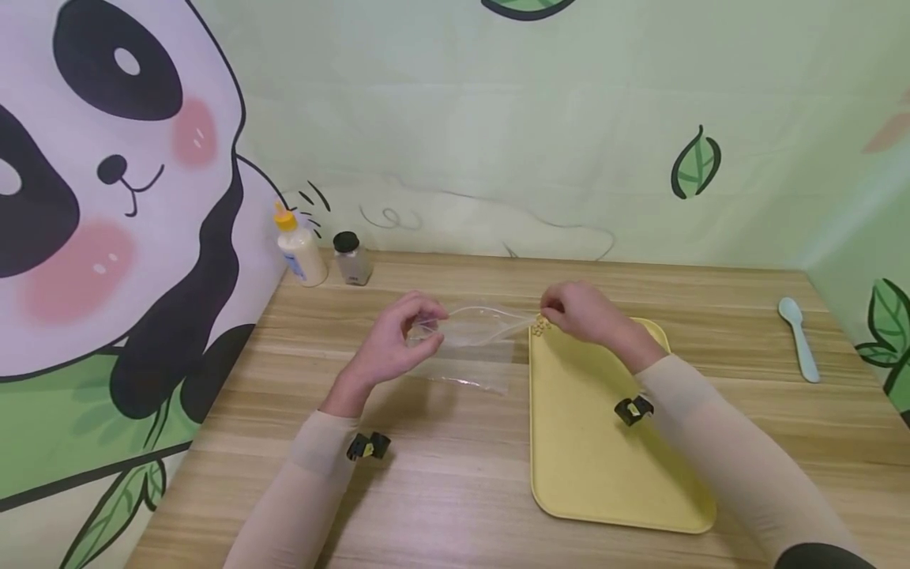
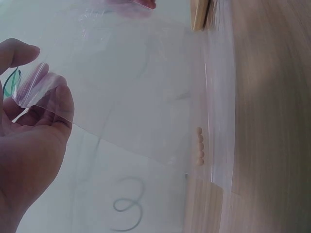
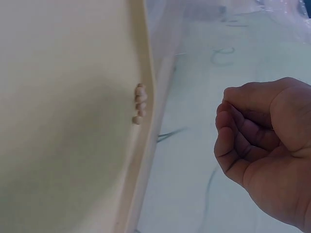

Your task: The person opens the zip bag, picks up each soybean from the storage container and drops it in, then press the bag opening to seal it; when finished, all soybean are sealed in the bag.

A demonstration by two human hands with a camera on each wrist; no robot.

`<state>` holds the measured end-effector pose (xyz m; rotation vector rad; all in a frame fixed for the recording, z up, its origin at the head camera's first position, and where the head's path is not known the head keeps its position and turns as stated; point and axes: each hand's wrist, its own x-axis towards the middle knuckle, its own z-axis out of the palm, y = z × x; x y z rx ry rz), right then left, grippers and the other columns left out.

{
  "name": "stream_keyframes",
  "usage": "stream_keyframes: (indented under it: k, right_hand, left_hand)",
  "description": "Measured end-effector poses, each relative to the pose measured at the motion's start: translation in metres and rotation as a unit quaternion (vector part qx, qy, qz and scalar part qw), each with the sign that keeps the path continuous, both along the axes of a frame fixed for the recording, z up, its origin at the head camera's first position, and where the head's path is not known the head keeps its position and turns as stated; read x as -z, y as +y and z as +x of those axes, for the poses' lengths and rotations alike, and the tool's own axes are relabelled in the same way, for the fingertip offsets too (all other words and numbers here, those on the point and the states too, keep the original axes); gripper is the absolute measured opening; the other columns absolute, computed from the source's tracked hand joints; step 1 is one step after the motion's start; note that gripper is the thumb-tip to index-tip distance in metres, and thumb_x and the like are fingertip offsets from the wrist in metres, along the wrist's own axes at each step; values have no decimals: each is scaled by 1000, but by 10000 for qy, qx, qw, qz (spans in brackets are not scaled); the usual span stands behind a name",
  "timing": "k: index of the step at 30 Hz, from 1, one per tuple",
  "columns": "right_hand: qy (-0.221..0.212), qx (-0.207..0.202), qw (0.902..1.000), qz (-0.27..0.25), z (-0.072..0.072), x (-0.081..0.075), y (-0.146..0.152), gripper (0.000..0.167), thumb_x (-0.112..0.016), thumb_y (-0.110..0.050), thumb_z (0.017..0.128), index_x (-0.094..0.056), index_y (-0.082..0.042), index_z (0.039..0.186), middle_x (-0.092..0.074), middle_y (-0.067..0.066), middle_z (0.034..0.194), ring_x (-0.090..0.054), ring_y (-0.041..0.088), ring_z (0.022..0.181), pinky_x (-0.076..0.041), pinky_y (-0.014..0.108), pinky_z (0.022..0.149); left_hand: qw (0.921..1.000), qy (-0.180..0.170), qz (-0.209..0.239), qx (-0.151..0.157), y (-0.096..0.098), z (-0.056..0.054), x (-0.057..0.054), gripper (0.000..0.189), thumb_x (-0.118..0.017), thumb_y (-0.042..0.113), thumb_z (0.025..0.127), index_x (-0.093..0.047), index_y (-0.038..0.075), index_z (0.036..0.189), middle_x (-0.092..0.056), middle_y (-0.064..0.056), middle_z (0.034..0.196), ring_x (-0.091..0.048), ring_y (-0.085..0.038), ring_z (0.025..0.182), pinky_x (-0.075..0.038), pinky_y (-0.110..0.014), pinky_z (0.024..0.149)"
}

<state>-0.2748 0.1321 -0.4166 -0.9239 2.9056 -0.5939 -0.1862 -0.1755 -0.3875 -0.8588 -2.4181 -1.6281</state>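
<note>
A clear plastic zip bag (image 1: 472, 359) hangs between my hands, its mouth bowed apart. My left hand (image 1: 401, 336) grips the left end of the mouth between thumb and fingers. In the left wrist view, the film folds at the fingers of that hand (image 2: 41, 131). At the opposite corner, the thumb and fingertips of my right hand (image 1: 579, 310) pinch together where the zip lines meet. Small tan beads (image 1: 541, 325) sit just below, in the far left corner of a yellow tray (image 1: 604, 442). A short row of beads (image 2: 199, 146) shows through the film in the left wrist view.
A white bottle with an orange nozzle (image 1: 302, 257) and a black-capped jar (image 1: 351, 261) stand at the back left of the wooden table (image 1: 426, 490). A pale blue spoon (image 1: 799, 340) lies at the right. A panda-print backdrop (image 1: 462, 158) rises behind the table.
</note>
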Motion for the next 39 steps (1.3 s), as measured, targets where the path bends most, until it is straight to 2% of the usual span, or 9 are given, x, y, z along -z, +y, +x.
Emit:
stream_keyframes:
  k: [7,18,22,26,31,36,39]
  right_hand:
    - [255,-157,9995,-118,7,-12,-3,13,-63,-11,92,-71,-1,95,-70,7,83,-61,16,71,-55,34,68]
    - [565,-301,9973,-363,17,-29,-10,12,-64,-11,91,-71,-2,94,-70,6,83,-61,15,71,-54,34,67]
    - [611,-355,9968,-386,24,-36,-13,13,-63,-11,91,-71,-2,95,-71,7,85,-62,15,71,-55,33,66]
    - [652,-414,9960,-446,28,-41,-16,14,-63,-11,92,-71,-1,97,-71,8,86,-62,15,72,-55,33,66]
    - [929,-500,9927,-578,32,-45,-18,11,-64,-10,91,-71,-2,94,-70,6,84,-61,14,71,-54,31,65]
    - [1374,-726,9849,-769,36,-50,-22,8,-65,-9,90,-70,-3,92,-70,6,83,-60,13,69,-53,29,62]
    - [1464,-769,9823,-878,40,-52,-25,7,-65,-8,90,-70,-3,92,-69,6,82,-59,13,68,-53,29,61]
  left_hand:
    - [10000,2,27,-18,0,1,3,23,-64,-14,80,-62,-10,103,-59,-21,103,-58,-34,92,-53,-29,86]
    - [10000,-47,61,-35,0,3,5,23,-63,-14,80,-61,-10,103,-59,-22,103,-57,-35,91,-53,-32,85]
    - [9999,-115,62,-28,-2,-5,17,25,-64,-15,79,-61,-11,103,-58,-28,104,-57,-36,91,-53,-37,85]
    - [9999,-101,79,-23,-5,-13,30,27,-65,-15,79,-61,-10,105,-58,-30,106,-57,-37,92,-53,-35,86]
    - [9999,36,124,18,-6,-16,33,28,-67,-11,80,-63,-6,107,-59,-23,106,-58,-34,93,-53,-32,86]
    - [9997,148,177,66,-7,-18,31,27,-67,-10,80,-64,-2,106,-60,-14,104,-58,-32,91,-53,-31,85]
    - [9996,176,182,83,-7,-18,32,27,-67,-10,80,-64,-2,105,-60,-12,103,-58,-29,90,-53,-30,84]
